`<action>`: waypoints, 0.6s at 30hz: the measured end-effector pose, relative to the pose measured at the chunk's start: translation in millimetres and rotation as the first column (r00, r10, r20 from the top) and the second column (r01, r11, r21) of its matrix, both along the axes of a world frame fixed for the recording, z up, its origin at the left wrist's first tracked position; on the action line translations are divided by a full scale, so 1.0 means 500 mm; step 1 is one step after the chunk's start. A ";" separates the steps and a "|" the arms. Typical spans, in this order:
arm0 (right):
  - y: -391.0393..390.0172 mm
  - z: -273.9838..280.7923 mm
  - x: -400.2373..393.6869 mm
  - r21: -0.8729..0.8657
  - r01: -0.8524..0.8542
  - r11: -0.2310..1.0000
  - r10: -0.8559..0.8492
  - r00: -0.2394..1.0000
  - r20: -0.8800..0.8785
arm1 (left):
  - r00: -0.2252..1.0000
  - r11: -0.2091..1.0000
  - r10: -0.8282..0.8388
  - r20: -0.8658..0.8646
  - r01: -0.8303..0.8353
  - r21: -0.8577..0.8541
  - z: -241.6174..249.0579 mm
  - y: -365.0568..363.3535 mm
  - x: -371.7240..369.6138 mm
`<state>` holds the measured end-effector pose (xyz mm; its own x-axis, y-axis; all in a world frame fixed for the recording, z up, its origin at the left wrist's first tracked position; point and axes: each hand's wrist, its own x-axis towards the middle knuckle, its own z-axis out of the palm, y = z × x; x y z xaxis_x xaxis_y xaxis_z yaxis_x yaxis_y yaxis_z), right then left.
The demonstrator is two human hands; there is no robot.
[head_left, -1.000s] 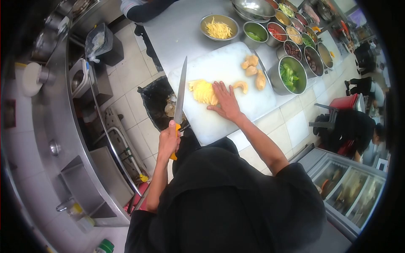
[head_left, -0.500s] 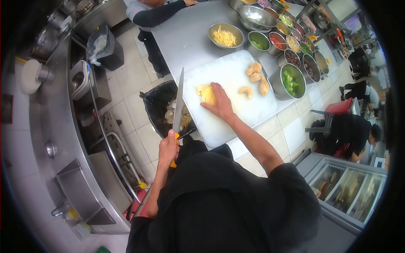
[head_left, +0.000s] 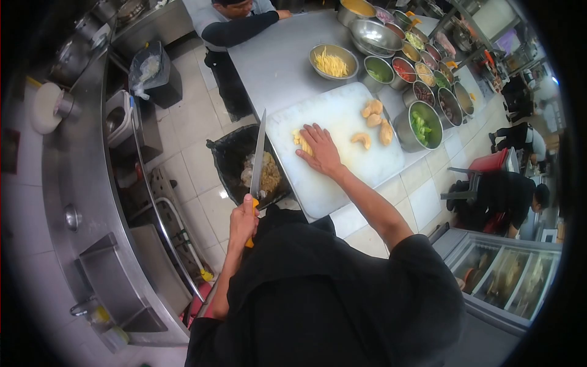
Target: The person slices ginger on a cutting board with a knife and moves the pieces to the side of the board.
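My left hand (head_left: 243, 219) is shut on the orange handle of a long knife (head_left: 258, 156), held blade-up off the left edge of the white cutting board (head_left: 342, 104). On the board, my right hand (head_left: 318, 150) lies flat over a pile of yellow sliced food (head_left: 299, 140), hiding most of it. Several peeled tan pieces (head_left: 374, 116) sit on the board's far right side, apart from both hands.
A steel bowl of yellow strips (head_left: 333, 61), a pot of greens (head_left: 422, 125) and several ingredient tubs stand beyond the board. A black-lined bin (head_left: 235, 153) sits below the knife. Another person (head_left: 235, 21) leans on the table's far end; a third (head_left: 507, 196) crouches at right.
My right hand has gathered the yellow slices into a tighter pile and now covers more of them. The knife stays raised at the board's left edge.
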<state>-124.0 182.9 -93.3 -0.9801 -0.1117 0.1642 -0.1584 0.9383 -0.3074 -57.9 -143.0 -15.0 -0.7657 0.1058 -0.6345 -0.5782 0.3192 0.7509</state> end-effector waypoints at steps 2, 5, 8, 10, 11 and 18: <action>-0.003 0.007 0.003 -0.027 0.022 0.999 -0.021 1.000 0.006 | 1.000 1.000 -0.008 -0.009 0.007 -0.011 0.001 -0.003 0.002; -0.022 0.055 0.009 0.008 0.017 1.000 -0.016 0.997 -0.070 | 1.000 0.999 -0.009 -0.011 0.008 -0.035 -0.006 -0.008 0.001; -0.014 0.038 -0.001 -0.008 -0.028 1.000 0.028 0.999 -0.019 | 1.000 1.000 0.002 0.003 -0.002 -0.023 -0.010 -0.009 0.002; -0.007 0.033 -0.006 0.000 -0.045 0.999 0.045 0.999 0.009 | 1.000 1.000 0.003 0.009 -0.003 -0.026 -0.009 -0.008 0.001; -0.005 0.029 -0.006 0.007 -0.064 0.998 0.064 0.997 0.040 | 1.000 1.000 0.001 0.008 -0.001 -0.030 -0.007 -0.008 0.002; -0.007 0.040 -0.001 -0.027 -0.084 0.996 0.085 0.996 0.006 | 1.000 0.999 -0.002 -0.015 0.002 -0.034 0.002 -0.003 0.002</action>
